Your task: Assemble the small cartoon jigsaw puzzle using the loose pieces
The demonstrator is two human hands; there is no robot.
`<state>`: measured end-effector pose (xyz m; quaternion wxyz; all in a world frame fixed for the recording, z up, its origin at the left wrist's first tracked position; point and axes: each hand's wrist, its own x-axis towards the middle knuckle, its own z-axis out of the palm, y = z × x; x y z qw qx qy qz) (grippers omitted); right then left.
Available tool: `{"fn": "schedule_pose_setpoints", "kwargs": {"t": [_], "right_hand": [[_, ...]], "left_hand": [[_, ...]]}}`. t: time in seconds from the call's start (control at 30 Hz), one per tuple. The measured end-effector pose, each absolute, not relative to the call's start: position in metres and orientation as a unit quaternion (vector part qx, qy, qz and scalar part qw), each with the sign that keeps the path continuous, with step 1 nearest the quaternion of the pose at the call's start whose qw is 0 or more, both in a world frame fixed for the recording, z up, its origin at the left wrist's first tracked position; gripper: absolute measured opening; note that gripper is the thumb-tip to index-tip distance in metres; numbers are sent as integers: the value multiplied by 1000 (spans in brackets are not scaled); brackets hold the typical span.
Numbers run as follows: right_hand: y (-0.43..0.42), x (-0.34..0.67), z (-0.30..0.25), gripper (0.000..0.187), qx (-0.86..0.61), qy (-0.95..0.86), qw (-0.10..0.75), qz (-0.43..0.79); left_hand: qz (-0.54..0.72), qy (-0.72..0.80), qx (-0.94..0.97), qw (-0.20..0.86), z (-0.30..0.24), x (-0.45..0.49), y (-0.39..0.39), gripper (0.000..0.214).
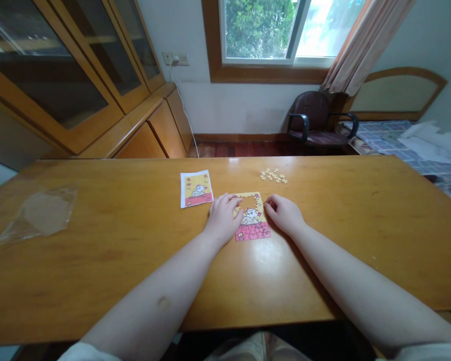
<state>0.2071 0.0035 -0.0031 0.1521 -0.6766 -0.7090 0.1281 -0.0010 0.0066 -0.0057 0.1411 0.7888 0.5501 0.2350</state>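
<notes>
A partly assembled jigsaw puzzle [252, 231] lies flat on the table, with a pink lower part, a white cartoon animal in the middle and a yellow border around a gap in its upper half. My left hand [224, 216] rests over its left edge, fingers spread and touching it. Beside the right edge is my right hand [283, 213], fingers curled in; whether a small piece is between them is hidden. Just beyond, several loose puzzle pieces [273, 175] lie in a pile, pale side up. A reference picture sheet [197, 189] lies left of the puzzle.
A clear plastic bag [41, 213] lies on the left of the wooden table [135, 260]. Behind stand a glass-door cabinet [93, 55], an office chair [313, 118] and a bed [383, 133]. A white cable [184, 108] hangs from the wall socket.
</notes>
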Motion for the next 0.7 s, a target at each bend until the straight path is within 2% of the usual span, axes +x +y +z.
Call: {"fn": "schedule_pose_setpoints", "kwargs": {"t": [0.23,0.3,0.37,0.43,0.5,0.6,0.7], "right_hand": [[23,216,-8,21,-690,-684,195,134],[32,219,-11,22,-699,-669,213,134],[44,222,-16,23,-704,-652,245,136],[57,229,-23,22,-696,-630,308,156],[72,239,-31,21,-676,-577,415,196],[95,257,-38,15,-648,-450,573,222],[112,271,-39,12,-603,-421,616,282]], "left_hand": [[207,565,778,182,-8,-2,13,45],[174,559,790,181,-6,-2,10,57],[126,532,819,175,-4,0,3,79],[83,486,855,162,-4,3,-5,94],[51,452,878,147,-7,6,-11,98],[13,446,884,139,-13,9,-14,92],[1,458,879,133,-16,10,-12,83]]}}
